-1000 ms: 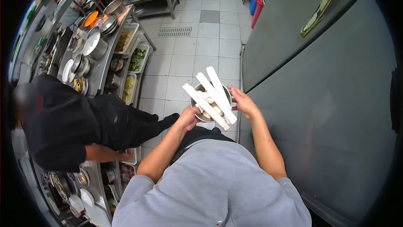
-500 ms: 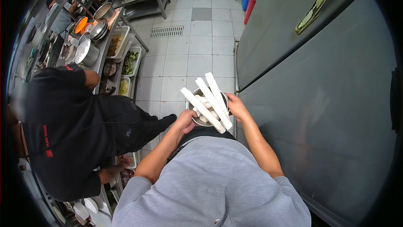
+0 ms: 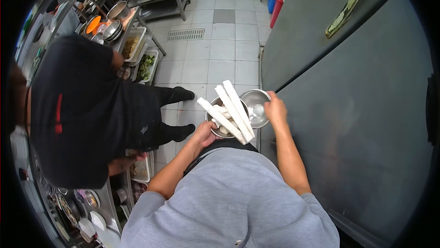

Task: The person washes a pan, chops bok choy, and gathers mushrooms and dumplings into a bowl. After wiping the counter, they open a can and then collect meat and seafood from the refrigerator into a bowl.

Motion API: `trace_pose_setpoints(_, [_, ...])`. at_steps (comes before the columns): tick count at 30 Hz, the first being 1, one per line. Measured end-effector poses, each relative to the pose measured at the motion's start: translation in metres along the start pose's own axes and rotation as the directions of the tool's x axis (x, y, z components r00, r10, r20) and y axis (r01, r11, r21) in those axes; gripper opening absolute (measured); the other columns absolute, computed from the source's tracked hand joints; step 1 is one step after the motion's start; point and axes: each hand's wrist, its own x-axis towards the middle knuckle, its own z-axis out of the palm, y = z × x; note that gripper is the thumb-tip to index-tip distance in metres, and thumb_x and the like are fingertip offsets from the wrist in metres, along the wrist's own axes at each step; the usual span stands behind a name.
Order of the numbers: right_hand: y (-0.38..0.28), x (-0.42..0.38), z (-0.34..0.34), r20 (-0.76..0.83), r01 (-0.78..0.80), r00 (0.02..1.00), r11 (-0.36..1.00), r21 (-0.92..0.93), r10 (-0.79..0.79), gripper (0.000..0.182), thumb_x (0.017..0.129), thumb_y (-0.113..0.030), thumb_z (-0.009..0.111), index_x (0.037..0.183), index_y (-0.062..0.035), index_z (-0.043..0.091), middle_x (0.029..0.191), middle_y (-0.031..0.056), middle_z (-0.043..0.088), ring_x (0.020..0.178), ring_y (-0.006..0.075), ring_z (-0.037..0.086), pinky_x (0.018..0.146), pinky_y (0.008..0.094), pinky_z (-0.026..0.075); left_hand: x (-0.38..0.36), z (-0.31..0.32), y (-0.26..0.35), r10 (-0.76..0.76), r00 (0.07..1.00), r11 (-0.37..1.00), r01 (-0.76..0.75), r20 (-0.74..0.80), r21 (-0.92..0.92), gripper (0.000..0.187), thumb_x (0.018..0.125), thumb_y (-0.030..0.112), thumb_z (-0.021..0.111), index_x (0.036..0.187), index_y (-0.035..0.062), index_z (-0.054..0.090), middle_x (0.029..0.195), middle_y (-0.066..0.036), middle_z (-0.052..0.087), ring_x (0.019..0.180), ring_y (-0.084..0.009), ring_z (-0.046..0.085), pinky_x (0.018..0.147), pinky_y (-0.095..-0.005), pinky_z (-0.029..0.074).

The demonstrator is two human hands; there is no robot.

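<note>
My left hand (image 3: 204, 133) is closed on the near left rim of a metal bowl (image 3: 223, 135), held in front of my waist. Three long white sticks (image 3: 239, 109) lie across that bowl and stick out past its rim. Under them are pale, chunky pieces (image 3: 224, 129), partly hidden. My right hand (image 3: 276, 110) grips the far right rim of a second metal bowl (image 3: 251, 98), shiny and bare inside. This second bowl sits just right of the filled one, overlapping its edge in this view.
To my right stands a tall grey metal cabinet (image 3: 348, 124) with a worn handle (image 3: 353, 5). A co-worker in black (image 3: 78, 110) stands close on my left at a counter with bowls and food trays (image 3: 145, 66). Tiled floor (image 3: 221, 71) runs ahead, with a drain grate (image 3: 185, 34).
My right hand has moved right and now holds a second bowl out beside the filled one. The co-worker's body and feet have shifted, and a distant person's feet appear at the top.
</note>
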Motion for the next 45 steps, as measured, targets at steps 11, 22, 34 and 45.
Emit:
trace_pose_setpoints(11, [-0.017,-0.003,-0.037,0.075,0.084,0.979,0.713,0.696,-0.189,0.033,0.08,0.004,0.047,0.111,-0.0026,0.058,0.099,0.0079,0.064,0.092,0.0153,0.061,0.083,0.0287,0.049,-0.005,0.006,-0.007,0.096,0.994,0.993,-0.098,-0.044,-0.058,0.05,0.079,-0.002,0.043,0.127,-0.0112,0.039,0.118,-0.027,0.055,0.104,-0.0416,0.062,0.086,-0.0597,0.054])
trace_pose_setpoints(22, [-0.032,0.024,-0.122,-0.112,0.177,0.984,0.692,0.7,-0.138,0.014,0.087,-0.009,0.07,0.096,0.0,0.064,0.09,0.0018,0.065,0.085,0.0086,0.057,0.076,0.0252,0.048,-0.014,-0.016,0.001,0.049,0.999,0.99,-0.048,0.002,-0.13,0.061,0.077,-0.002,0.041,0.136,-0.0099,0.03,0.132,-0.029,0.044,0.119,-0.0472,0.052,0.09,-0.0666,0.05])
trace_pose_setpoints(34, [-0.053,0.186,-0.298,-0.792,0.439,0.527,0.897,-0.055,-0.306,0.037,0.083,-0.029,0.072,0.101,0.0027,0.07,0.13,0.0223,0.052,0.115,0.0333,0.056,0.096,0.0348,0.045,-0.021,-0.032,0.009,0.058,0.998,0.996,-0.059,-0.016,-0.063,0.06,0.077,-0.002,0.04,0.136,-0.0087,0.029,0.131,-0.027,0.046,0.115,-0.0469,0.055,0.086,-0.0641,0.054])
trace_pose_setpoints(45, [-0.096,0.144,-0.269,-0.678,0.482,0.624,0.874,-0.058,-0.389,0.032,0.09,-0.026,0.066,0.106,0.0019,0.067,0.118,0.0112,0.058,0.099,0.015,0.058,0.088,0.0289,0.046,-0.014,-0.045,0.021,-0.045,0.999,0.998,0.045,-0.009,0.039,0.057,0.079,0.003,0.041,0.133,-0.013,0.034,0.128,-0.029,0.05,0.11,-0.0473,0.059,0.083,-0.0588,0.057])
